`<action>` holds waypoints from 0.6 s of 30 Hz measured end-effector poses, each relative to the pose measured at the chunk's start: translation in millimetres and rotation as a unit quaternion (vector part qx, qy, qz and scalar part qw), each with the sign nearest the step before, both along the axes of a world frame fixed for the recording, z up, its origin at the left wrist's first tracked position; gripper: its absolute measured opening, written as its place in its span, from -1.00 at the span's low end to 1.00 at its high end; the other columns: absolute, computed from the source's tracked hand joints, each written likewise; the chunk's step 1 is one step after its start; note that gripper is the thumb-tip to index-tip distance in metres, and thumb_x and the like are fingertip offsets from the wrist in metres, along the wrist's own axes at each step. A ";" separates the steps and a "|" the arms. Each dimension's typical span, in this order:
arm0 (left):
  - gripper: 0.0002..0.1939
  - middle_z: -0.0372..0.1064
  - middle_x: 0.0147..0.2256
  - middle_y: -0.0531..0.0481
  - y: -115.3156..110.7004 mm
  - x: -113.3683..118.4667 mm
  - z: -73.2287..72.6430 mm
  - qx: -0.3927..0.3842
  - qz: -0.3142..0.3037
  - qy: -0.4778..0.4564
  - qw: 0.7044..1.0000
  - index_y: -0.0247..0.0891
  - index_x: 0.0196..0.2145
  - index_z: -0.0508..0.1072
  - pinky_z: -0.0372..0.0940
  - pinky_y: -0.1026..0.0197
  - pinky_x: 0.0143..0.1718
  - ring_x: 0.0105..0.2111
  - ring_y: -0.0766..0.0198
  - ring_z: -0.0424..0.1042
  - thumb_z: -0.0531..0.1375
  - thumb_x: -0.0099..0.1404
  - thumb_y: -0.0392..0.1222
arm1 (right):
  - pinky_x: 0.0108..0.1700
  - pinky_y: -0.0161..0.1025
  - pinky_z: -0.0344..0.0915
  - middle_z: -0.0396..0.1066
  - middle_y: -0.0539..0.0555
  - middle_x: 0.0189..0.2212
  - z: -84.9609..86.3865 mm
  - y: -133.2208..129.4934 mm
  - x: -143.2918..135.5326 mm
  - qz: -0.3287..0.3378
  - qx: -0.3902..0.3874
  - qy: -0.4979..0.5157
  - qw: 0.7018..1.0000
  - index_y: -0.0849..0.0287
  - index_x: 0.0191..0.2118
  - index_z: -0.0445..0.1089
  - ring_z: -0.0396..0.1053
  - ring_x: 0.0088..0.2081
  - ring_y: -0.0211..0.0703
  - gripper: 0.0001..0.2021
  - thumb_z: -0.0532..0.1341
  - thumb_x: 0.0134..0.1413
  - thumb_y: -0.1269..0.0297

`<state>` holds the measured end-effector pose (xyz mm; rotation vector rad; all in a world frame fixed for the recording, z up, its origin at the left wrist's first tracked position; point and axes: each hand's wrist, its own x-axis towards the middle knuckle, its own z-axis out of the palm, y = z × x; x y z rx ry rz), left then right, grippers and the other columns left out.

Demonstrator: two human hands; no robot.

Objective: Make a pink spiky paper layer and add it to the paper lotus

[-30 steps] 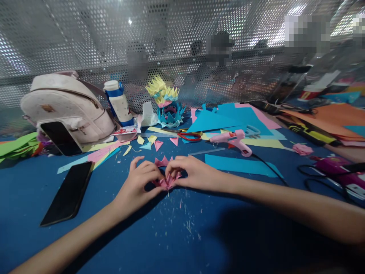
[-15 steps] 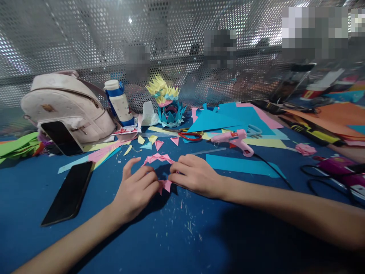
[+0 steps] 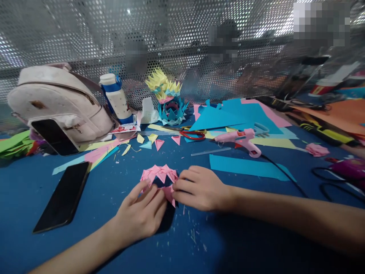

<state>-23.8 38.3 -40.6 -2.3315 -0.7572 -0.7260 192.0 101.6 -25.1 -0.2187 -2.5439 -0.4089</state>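
A ring of folded pink paper [image 3: 159,173] with pointed tips lies between my hands, just above or on the blue table. My left hand [image 3: 144,209] curls its fingers round the ring's near left side. On the right side, my right hand [image 3: 199,188] pinches the paper, its fingertips hidden behind the knuckles. Small folded pink triangles [image 3: 159,144] and yellow and pale blue ones lie beyond the ring. Farther back stands a spiky paper piece [image 3: 172,108] in blue, with yellow points on top.
Beyond my right hand lie a pink glue gun [image 3: 242,140], a glue stick [image 3: 211,151], a blue paper strip [image 3: 248,167] and red-handled scissors [image 3: 192,134]. A phone [image 3: 62,196], backpack [image 3: 57,102] and bottle [image 3: 115,99] stand or lie at left. Blue sheets [image 3: 228,116] are behind.
The pink ring has tilted so that more of its far wall shows. My left hand's raised finger has come down onto the ring. The whole view has shifted slightly.
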 end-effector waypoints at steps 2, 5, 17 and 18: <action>-0.75 0.51 -0.43 0.04 -0.7 1.9 0.7 0.003 0.002 -0.011 1.000 -0.27 -0.44 0.51 -0.06 0.09 0.26 -0.31 0.29 0.46 0.09 0.33 -0.37 | -0.42 -0.19 -0.07 0.40 0.00 -0.45 0.8 -1.9 0.3 0.002 -0.008 -0.008 1.000 0.19 -0.38 0.43 0.17 -0.36 -0.20 -0.80 0.15 0.28 0.38; -0.76 0.55 -0.40 0.03 -0.8 2.6 2.0 -0.008 -0.005 -0.024 1.000 -0.27 -0.40 0.53 -0.07 0.13 0.26 -0.28 0.30 0.47 0.09 0.32 -0.37 | -0.41 -0.19 -0.08 0.39 0.01 -0.44 1.3 -2.3 0.7 -0.002 -0.033 -0.027 0.999 0.20 -0.38 0.43 0.17 -0.34 -0.19 -0.78 0.12 0.30 0.40; -0.77 0.56 -0.39 0.06 3.0 -0.7 0.0 -0.042 -0.037 -0.046 0.997 -0.25 -0.40 0.55 -0.09 0.15 0.28 -0.25 0.29 0.44 0.10 0.29 -0.35 | -0.40 -0.18 -0.13 0.35 -0.02 -0.45 -2.8 2.5 -1.1 -0.011 -0.080 -0.038 0.996 0.18 -0.42 0.37 0.07 -0.39 -0.19 -0.74 0.07 0.33 0.40; -0.77 0.56 -0.38 0.06 3.4 -0.9 -0.2 -0.043 -0.037 -0.048 0.997 -0.24 -0.40 0.55 -0.10 0.15 0.28 -0.25 0.30 0.44 0.10 0.29 -0.35 | -0.40 -0.18 -0.13 0.35 -0.02 -0.45 -2.9 3.0 -1.5 -0.013 -0.082 -0.040 0.996 0.18 -0.42 0.37 0.07 -0.39 -0.19 -0.73 0.07 0.33 0.40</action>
